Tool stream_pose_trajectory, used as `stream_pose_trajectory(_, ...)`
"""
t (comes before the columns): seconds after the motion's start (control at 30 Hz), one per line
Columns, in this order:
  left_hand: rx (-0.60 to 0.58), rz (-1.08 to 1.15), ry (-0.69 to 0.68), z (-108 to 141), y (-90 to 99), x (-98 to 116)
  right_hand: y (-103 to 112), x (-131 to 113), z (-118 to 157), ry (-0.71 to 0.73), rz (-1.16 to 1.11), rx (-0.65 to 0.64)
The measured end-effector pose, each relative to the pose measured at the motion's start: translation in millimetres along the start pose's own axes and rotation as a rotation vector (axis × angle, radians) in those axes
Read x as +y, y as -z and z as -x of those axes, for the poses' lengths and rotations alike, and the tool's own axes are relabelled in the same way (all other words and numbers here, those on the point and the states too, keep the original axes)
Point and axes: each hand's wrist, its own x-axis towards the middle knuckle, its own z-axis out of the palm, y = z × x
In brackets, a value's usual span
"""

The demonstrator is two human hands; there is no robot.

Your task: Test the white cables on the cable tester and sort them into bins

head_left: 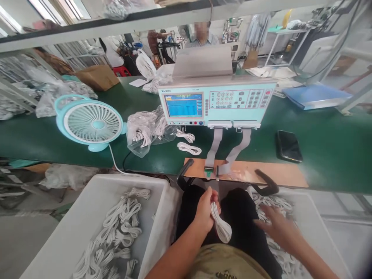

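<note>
My left hand point(205, 211) is closed around one end of a coiled white cable point(222, 228), held over my lap just in front of the bench edge. The cable's loop hangs down toward my belly. Over the bin on the right, my right hand point(277, 226) is somewhat smeared by motion, its fingers apart and nothing visible in them. Beneath it lie more coiled white cables point(280, 203). Two grey ribbon cables point(232, 153) run from a tester point(241, 110) with a lit blue screen to small connectors point(208, 171) at the bench edge.
A white bin point(158, 205) with cable bundles stands on the left. The green bench point(328, 155) bears a fan point(93, 122), bagged cables point(142, 131), two loose coils point(188, 148), a phone point(289, 146) and a blue folder point(316, 97). Black armrests point(266, 185) flank my lap. A person point(203, 38) sits behind the tester.
</note>
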Motion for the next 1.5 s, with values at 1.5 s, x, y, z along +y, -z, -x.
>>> stream_pose_trajectory(1.5, -0.085, -0.482, -0.240, 38, 12.0, 2, -45, -99, -17, 0.602, 0.049, 0.021)
